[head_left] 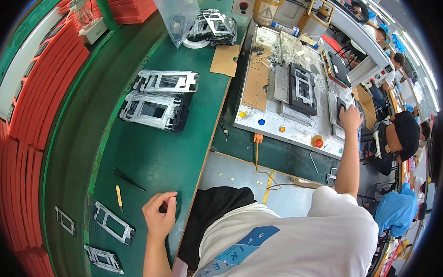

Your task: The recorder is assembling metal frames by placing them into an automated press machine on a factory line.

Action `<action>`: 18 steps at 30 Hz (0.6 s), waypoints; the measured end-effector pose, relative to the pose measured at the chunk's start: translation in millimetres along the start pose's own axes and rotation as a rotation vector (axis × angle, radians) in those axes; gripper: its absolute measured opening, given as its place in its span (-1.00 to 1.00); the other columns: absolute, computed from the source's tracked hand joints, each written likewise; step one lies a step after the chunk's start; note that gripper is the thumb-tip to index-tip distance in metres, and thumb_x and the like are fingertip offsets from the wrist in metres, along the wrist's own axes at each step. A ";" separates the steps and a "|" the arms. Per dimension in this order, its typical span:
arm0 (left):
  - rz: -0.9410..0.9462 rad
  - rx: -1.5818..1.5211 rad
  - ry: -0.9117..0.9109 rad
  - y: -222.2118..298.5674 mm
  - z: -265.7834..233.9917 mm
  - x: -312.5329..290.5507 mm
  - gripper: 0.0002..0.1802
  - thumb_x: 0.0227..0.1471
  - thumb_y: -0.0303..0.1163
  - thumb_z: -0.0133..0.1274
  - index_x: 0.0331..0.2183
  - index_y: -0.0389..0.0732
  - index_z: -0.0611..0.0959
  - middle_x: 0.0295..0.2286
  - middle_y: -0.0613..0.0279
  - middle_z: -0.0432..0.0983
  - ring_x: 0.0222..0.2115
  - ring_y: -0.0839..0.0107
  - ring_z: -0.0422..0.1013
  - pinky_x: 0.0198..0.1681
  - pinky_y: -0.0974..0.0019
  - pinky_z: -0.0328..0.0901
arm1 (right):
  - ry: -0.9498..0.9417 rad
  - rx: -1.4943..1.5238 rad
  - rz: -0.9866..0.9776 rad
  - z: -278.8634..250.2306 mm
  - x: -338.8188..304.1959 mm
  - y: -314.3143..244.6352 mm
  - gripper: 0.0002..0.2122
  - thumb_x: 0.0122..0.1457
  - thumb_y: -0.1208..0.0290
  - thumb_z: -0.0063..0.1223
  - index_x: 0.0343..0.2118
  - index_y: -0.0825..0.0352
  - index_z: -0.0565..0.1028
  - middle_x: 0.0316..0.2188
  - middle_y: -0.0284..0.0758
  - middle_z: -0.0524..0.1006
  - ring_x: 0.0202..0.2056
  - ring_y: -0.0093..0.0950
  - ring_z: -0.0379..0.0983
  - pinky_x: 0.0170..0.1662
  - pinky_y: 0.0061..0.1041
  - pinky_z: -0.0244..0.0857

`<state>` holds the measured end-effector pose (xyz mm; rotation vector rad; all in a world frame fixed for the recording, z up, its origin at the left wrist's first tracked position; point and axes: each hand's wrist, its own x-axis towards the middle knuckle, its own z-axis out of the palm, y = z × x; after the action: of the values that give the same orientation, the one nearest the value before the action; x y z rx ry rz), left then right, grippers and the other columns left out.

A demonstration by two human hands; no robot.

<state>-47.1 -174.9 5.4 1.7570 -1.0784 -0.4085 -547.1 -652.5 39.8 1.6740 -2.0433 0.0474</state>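
My right hand [350, 118] reaches out to the right side of the white machine bed. Its fingers are closed on a small dark piece [340, 107] at a metal plate; the hand covers part of it, so I cannot tell its kind. On the bed, a silvery phone-sized frame [304, 87] lies in a black fixture block [301, 95]. Over the green bench my left hand [160, 212] is loosely curled, and nothing shows in it. Near it lie dark tweezers [128, 179], a yellow-handled tool [118, 196] and a loose frame [113, 223].
Two stacks of frames [152, 109] stand mid-bench, with a heap of frames [213, 28] beyond. A red button [318, 141] sits on the machine's front edge. Red foam trays [47, 93] are piled left, past the green belt [75, 138]. Several people sit at right.
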 end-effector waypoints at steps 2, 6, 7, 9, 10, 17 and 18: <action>-0.004 -0.001 0.000 -0.2 -1.0 0.4 -0.90 0.00 -0.63 0.14 -0.37 -0.30 0.70 -0.59 0.20 0.53 -0.62 0.47 0.41 -0.50 0.44 0.29 | -0.165 0.110 -0.057 10.9 7.8 18.4 -0.55 0.20 0.03 -0.02 -0.21 0.43 0.57 -0.16 -0.01 0.61 -0.13 -0.03 0.55 -0.02 -0.02 0.34; -0.017 -0.002 0.016 2.8 0.6 0.8 -0.90 0.01 -0.63 0.14 -0.36 -0.30 0.70 -0.59 0.21 0.53 -0.62 0.49 0.40 -0.50 0.45 0.29 | -0.073 0.344 -0.151 -5.9 11.2 -2.2 -0.56 0.20 0.04 -0.02 -0.36 0.43 0.60 -0.32 0.09 0.60 -0.22 0.05 0.54 -0.10 -0.09 0.39; -0.017 0.005 0.021 2.9 0.8 1.2 -0.90 0.01 -0.63 0.14 -0.36 -0.30 0.70 -0.59 0.21 0.53 -0.62 0.49 0.40 -0.50 0.45 0.29 | -0.016 0.379 -0.131 -16.5 11.4 -20.1 -0.57 0.20 0.05 -0.01 -0.42 0.41 0.60 -0.42 0.08 0.59 -0.28 0.04 0.55 -0.15 -0.05 0.38; -0.013 0.018 0.032 4.0 1.1 -1.5 -0.89 0.00 -0.63 0.14 -0.36 -0.30 0.70 -0.59 0.21 0.53 -0.61 0.50 0.40 -0.50 0.46 0.28 | 0.079 0.588 -0.197 -45.8 4.6 -61.1 -0.58 0.20 0.05 0.01 -0.44 0.42 0.58 -0.48 0.06 0.56 -0.35 0.05 0.52 -0.26 -0.06 0.35; -0.016 0.028 0.033 5.7 0.6 -3.7 -0.89 0.00 -0.63 0.14 -0.36 -0.30 0.70 -0.59 0.21 0.53 -0.61 0.50 0.40 -0.50 0.46 0.28 | 0.069 0.671 -0.240 -61.2 -4.1 -84.5 -0.59 0.21 0.07 0.01 -0.48 0.42 0.57 -0.52 0.05 0.55 -0.39 0.04 0.52 -0.30 -0.07 0.34; -0.012 0.023 0.048 1.3 1.9 -2.9 -0.91 0.01 -0.62 0.15 -0.36 -0.31 0.70 -0.60 0.21 0.51 -0.62 0.51 0.38 -0.51 0.47 0.27 | 0.011 0.660 -0.269 -50.9 -43.0 -158.0 -0.62 0.12 0.06 0.11 -0.61 0.32 0.50 -0.61 -0.03 0.53 -0.42 0.04 0.52 -0.30 -0.09 0.40; -0.018 0.025 0.043 1.9 0.7 -3.9 -0.91 0.01 -0.62 0.16 -0.37 -0.31 0.70 -0.60 0.21 0.50 -0.62 0.51 0.38 -0.51 0.46 0.27 | 0.049 0.634 -0.267 -63.4 -56.1 -158.7 -0.60 0.13 0.04 0.11 -0.62 0.30 0.49 -0.64 -0.07 0.52 -0.47 0.02 0.52 -0.35 -0.10 0.39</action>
<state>-50.6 -172.3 5.9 1.7904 -1.0419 -0.3681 -370.6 -619.4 29.3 2.2737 -1.8556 0.6996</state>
